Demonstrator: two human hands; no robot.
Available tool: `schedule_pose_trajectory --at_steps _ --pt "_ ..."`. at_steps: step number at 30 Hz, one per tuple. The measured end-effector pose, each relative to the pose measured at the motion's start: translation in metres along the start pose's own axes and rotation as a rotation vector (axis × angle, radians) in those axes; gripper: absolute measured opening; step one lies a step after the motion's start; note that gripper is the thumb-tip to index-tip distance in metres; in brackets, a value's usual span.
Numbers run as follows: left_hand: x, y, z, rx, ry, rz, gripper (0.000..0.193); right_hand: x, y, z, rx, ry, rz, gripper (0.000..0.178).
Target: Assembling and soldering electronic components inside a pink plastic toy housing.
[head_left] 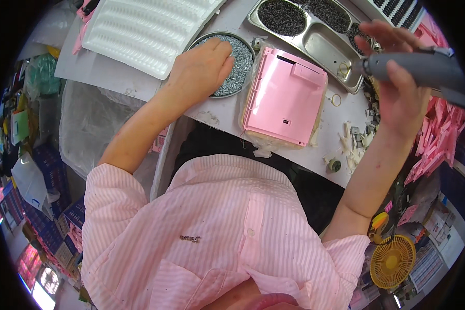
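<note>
My left hand [203, 66] reaches into a round metal dish [241, 85] filled with small silvery metal pieces. Its fingers are curled together down among them, and whatever is between the fingertips is hidden. Up at the right, my right hand [400, 101] holds a grey electric screwdriver [415, 68] sideways, its tip pointing left over a steel compartment tray. The thumb lies along the tool, while the other fingers stretch out behind it. Between both hands rests a glossy pink plastic casing [283, 103], flat on a padded block wrapped in clear film.
The steel compartment tray [322, 46] holds dark screws in several wells. A white ribbed plastic tray [139, 33] lies at the far left. Small white and metal parts [353, 142] are scattered right of the casing. Pink plastic strips [439, 139] pile up at the far right; a yellow basket [392, 262] is lower down.
</note>
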State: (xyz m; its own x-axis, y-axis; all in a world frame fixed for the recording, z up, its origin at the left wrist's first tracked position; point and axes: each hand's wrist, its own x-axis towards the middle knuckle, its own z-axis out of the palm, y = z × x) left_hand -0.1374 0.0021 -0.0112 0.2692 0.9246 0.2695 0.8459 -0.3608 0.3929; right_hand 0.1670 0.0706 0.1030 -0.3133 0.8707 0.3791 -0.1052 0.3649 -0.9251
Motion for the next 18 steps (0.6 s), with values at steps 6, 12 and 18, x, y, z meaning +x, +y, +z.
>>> schedule_pose_trajectory --at_steps 6,12,18 --pt "-0.002 0.004 -0.011 -0.142 -0.012 0.040 0.018 -0.058 -0.003 0.028 0.300 -0.001 0.020 0.059" --pt "-0.021 0.081 -0.019 -0.462 -0.137 0.215 0.014 -0.086 -0.022 0.065 0.468 -0.047 -0.018 0.048" --pt "-0.009 0.100 -0.025 -0.499 -0.339 0.269 0.016 -0.090 -0.028 0.074 0.375 -0.081 -0.025 0.032"
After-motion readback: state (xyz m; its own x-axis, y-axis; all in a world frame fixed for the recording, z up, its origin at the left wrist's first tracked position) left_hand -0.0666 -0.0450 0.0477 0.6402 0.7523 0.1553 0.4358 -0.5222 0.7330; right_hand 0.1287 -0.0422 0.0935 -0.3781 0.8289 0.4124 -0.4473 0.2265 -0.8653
